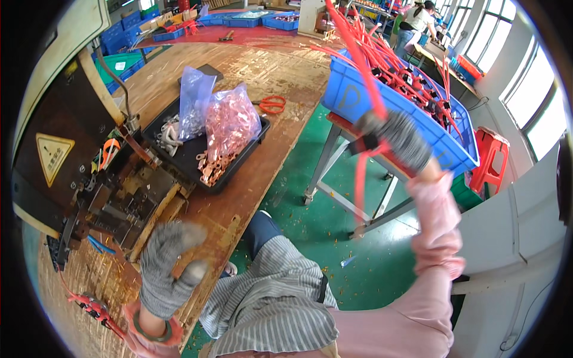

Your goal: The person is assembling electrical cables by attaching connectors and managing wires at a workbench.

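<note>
My right hand (pixel 400 138), in a grey knitted glove, is closed round a red cable (pixel 371 89) in front of a blue crate (pixel 345 89). One stretch of the cable rises past the crate, another hangs below the hand, and a black piece sits on it by my fingers. More red cables (pixel 412 77) with black parts fill that crate. Over the wooden workbench (pixel 221 218), my left hand (pixel 170 268) is gloved alike, thumb and fingers apart, with nothing between them. It is nearest to the metal press machine (pixel 131 200) on the left.
A black tray (pixel 239 170) holds copper terminals (pixel 218 167) and clear bags of parts. Red-handled scissors (pixel 272 105) lie beside it. Red cables (pixel 95 307) rest at the bench's lower left. The crate stands on a wheeled stand (pixel 325 161) near a red stool (pixel 492 155). Another person (pixel 419 24) works far back.
</note>
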The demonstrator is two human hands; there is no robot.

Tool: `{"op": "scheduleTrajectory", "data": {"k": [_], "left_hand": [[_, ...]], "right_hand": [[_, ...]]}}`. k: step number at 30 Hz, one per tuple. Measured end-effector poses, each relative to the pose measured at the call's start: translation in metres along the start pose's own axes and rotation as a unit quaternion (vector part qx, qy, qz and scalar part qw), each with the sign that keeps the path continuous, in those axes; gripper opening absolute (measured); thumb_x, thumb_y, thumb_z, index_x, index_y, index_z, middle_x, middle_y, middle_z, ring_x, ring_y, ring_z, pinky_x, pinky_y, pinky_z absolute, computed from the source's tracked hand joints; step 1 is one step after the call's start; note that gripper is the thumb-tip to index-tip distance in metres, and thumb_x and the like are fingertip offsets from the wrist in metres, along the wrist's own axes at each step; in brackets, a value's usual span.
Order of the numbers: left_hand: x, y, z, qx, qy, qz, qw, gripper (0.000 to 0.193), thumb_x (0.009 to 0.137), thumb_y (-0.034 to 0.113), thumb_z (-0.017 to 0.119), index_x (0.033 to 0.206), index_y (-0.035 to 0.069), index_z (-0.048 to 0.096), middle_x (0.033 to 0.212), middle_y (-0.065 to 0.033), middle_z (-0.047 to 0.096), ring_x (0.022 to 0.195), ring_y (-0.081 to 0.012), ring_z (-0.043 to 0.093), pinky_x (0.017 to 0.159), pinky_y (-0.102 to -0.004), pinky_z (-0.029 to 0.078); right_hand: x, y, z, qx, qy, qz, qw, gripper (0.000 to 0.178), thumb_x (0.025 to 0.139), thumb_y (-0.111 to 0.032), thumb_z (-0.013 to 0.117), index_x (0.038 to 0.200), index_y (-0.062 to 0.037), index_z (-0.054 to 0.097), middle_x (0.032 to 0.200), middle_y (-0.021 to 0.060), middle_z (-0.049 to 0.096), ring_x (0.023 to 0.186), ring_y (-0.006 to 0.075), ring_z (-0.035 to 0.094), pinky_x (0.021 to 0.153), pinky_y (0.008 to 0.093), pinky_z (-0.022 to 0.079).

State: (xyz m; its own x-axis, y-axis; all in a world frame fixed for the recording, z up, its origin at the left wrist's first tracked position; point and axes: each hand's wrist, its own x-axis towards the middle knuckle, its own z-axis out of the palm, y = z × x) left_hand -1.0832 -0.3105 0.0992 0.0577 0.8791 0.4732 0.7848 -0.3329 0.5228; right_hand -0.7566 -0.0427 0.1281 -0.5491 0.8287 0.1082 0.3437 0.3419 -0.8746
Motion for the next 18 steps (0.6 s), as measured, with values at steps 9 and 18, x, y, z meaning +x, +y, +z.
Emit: {"op": "scheduleTrajectory", "data": {"k": [9, 18], "left_hand": [[-0.165, -0.057, 0.005, 0.026, 0.157, -0.391, 0.906, 0.021, 0.080, 0.019, 0.061, 0.093, 0.002, 0.064, 0.087, -0.0127, 0.064, 0.084, -0.0246, 0.061, 0.075, -0.0321, 0.047], [-0.236, -0.040, -0.067, 0.248, 0.201, -0.502, 0.804, 0.027, 0.082, 0.030, 0.058, 0.097, 0.008, 0.062, 0.084, -0.0116, 0.064, 0.080, -0.0267, 0.062, 0.072, -0.0353, 0.049]], "right_hand": [[0.205, 0.059, -0.177, -0.443, -0.009, -0.074, 0.894, 0.023, 0.087, -0.021, 0.053, 0.100, -0.0046, 0.062, 0.076, 0.0070, 0.063, 0.060, 0.0170, 0.057, 0.059, 0.0267, 0.047], [0.296, 0.133, -0.082, -0.510, -0.001, -0.164, 0.845, 0.024, 0.088, -0.020, 0.053, 0.103, -0.0032, 0.061, 0.082, 0.0085, 0.063, 0.064, 0.0158, 0.058, 0.061, 0.0233, 0.048]]}}
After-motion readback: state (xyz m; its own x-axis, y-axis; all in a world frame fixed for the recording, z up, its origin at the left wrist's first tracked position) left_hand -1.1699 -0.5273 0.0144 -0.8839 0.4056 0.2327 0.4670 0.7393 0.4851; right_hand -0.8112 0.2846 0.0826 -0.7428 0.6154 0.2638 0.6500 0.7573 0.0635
